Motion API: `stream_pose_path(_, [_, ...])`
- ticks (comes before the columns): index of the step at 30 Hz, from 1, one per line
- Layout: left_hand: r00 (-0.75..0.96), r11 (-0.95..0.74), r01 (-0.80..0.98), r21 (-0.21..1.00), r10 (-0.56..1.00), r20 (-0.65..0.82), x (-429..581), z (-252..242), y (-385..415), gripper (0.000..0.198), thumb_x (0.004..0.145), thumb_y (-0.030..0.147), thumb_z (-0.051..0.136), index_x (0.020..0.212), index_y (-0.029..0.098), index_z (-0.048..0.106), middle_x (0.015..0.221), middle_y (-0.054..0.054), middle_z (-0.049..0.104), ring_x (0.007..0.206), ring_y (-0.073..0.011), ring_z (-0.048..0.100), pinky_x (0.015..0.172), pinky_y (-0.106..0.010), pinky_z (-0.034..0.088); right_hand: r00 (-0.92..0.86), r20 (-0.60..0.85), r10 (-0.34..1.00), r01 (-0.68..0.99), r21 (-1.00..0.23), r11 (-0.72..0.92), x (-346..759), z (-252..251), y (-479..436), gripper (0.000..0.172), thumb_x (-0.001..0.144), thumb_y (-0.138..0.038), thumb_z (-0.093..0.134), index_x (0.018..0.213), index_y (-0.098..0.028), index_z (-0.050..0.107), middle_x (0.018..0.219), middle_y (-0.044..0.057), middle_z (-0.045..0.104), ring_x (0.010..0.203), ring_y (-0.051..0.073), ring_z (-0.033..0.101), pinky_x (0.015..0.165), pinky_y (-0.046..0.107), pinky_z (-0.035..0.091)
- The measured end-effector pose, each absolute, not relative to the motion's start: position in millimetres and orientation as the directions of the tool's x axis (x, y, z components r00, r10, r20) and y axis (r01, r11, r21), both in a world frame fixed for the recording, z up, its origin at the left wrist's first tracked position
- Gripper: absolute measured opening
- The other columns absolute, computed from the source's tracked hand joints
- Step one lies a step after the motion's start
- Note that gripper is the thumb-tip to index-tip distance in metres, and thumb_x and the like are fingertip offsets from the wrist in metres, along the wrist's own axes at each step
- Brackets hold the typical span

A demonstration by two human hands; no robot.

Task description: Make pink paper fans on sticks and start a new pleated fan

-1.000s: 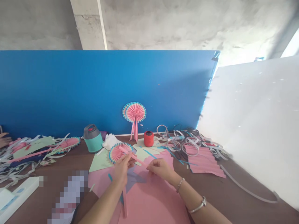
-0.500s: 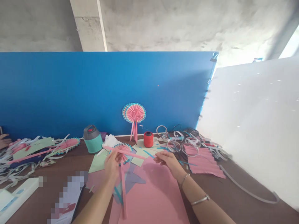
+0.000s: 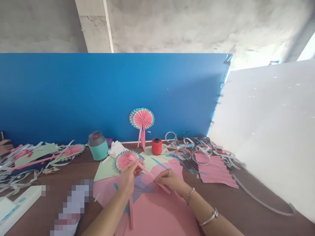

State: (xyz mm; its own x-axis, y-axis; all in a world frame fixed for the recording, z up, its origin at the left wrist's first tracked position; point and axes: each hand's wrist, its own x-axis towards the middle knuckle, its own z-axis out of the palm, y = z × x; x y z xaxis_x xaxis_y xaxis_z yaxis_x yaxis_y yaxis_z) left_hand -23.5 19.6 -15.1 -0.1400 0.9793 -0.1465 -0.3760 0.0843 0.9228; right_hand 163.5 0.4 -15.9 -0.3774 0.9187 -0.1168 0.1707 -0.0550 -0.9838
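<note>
My left hand [image 3: 128, 178] is closed on the centre of a round pleated paper fan [image 3: 125, 159], pink with a teal rim, held just above the table. A pink strip [image 3: 131, 209] hangs from it toward me. My right hand [image 3: 169, 179] pinches a second pink paper strip [image 3: 152, 177] that runs from the fan's centre down to the right. Both hands hover over a large pink paper sheet [image 3: 162, 213] on the brown table [image 3: 248, 213].
A finished fan [image 3: 142, 118] leans on the blue partition [image 3: 98, 95]. Nearby are a teal flask [image 3: 97, 145], red thread spool [image 3: 157, 146], tape rings [image 3: 194, 149], pleated pink paper [image 3: 216, 170] and paper scraps [image 3: 29, 160]. Another person's hand [image 3: 3, 146] shows at far left.
The fan was lifted and swung away, then came back down to where it began. My right hand slid back toward me along the pink strip, which now slants down-right.
</note>
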Motion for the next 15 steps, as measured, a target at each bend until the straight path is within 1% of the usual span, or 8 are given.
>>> stream_pose_path(4, [-0.239, 0.091, -0.486, 0.869, 0.943, -0.232, -29, -16, 25, 0.019, 0.072, 0.025, 0.068, 0.084, 0.011, 0.068, 0.077, -0.011, 0.073, 0.067, -0.015, 0.067, 0.053, -0.019, 0.046, -0.377, -0.1, 0.921, 0.222, -0.975, -0.015, 164, -8, 0, 0.028, 0.069, -0.04, 0.064, 0.057, -0.015, 0.072, 0.059, 0.005, 0.069, 0.052, 0.014, 0.055, 0.054, 0.025, 0.042])
stream_pose_path(6, [-0.29, 0.068, -0.531, 0.844, 0.922, -0.256, -36, -13, 28, 0.013, 0.076, 0.022, 0.063, 0.084, 0.011, 0.067, 0.078, -0.011, 0.072, 0.067, -0.0144, 0.068, 0.054, -0.02, 0.048, -0.378, -0.098, 0.921, 0.238, -0.971, -0.006, 166, -6, 0, 0.026, 0.068, -0.036, 0.064, 0.055, -0.015, 0.071, 0.058, 0.005, 0.069, 0.051, 0.013, 0.055, 0.055, 0.025, 0.043])
stream_pose_path(8, [-0.366, 0.011, -0.562, 0.827, 0.894, -0.26, -45, -7, 33, 0.012, 0.082, 0.022, 0.058, 0.086, 0.014, 0.065, 0.084, -0.009, 0.072, 0.071, -0.0125, 0.068, 0.059, -0.019, 0.05, -0.357, -0.101, 0.928, 0.256, -0.967, -0.006, 169, -7, 1, 0.023, 0.067, -0.032, 0.063, 0.053, -0.015, 0.069, 0.057, 0.004, 0.069, 0.05, 0.013, 0.054, 0.053, 0.025, 0.041])
stream_pose_path(10, [-0.426, -0.075, -0.588, 0.805, 0.875, -0.23, -50, -1, 36, 0.012, 0.084, 0.021, 0.055, 0.09, 0.015, 0.064, 0.097, -0.01, 0.071, 0.083, -0.013, 0.068, 0.069, -0.021, 0.052, -0.327, -0.092, 0.94, 0.236, -0.972, -0.013, 171, -10, 4, 0.023, 0.068, -0.032, 0.063, 0.052, -0.015, 0.069, 0.057, 0.004, 0.068, 0.052, 0.013, 0.055, 0.053, 0.024, 0.041])
stream_pose_path(11, [-0.419, -0.091, -0.594, 0.799, 0.884, -0.21, -50, 1, 36, 0.014, 0.085, 0.023, 0.055, 0.092, 0.015, 0.063, 0.104, -0.011, 0.069, 0.088, -0.0136, 0.067, 0.072, -0.021, 0.052, -0.317, -0.078, 0.945, 0.208, -0.978, -0.011, 171, -12, 5, 0.024, 0.068, -0.033, 0.063, 0.053, -0.016, 0.069, 0.057, 0.004, 0.068, 0.055, 0.014, 0.056, 0.055, 0.025, 0.042])
stream_pose_path(13, [-0.353, -0.044, -0.574, 0.817, 0.914, -0.199, -44, 2, 33, 0.019, 0.086, 0.03, 0.054, 0.097, 0.017, 0.063, 0.11, -0.011, 0.067, 0.09, -0.015, 0.067, 0.072, -0.023, 0.053, -0.31, -0.039, 0.95, 0.149, -0.989, 0.008, 169, -16, 6, 0.026, 0.069, -0.037, 0.062, 0.056, -0.016, 0.07, 0.059, 0.004, 0.069, 0.059, 0.015, 0.058, 0.06, 0.026, 0.044])
stream_pose_path(15, [-0.208, 0.065, -0.524, 0.849, 0.957, -0.201, -33, 0, 26, 0.025, 0.083, 0.036, 0.059, 0.095, 0.016, 0.064, 0.106, -0.012, 0.068, 0.085, -0.0179, 0.068, 0.07, -0.026, 0.054, -0.297, -0.023, 0.955, 0.14, -0.99, 0.02, 167, -19, 7, 0.027, 0.069, -0.04, 0.063, 0.06, -0.016, 0.072, 0.059, 0.004, 0.068, 0.058, 0.014, 0.056, 0.058, 0.025, 0.043])
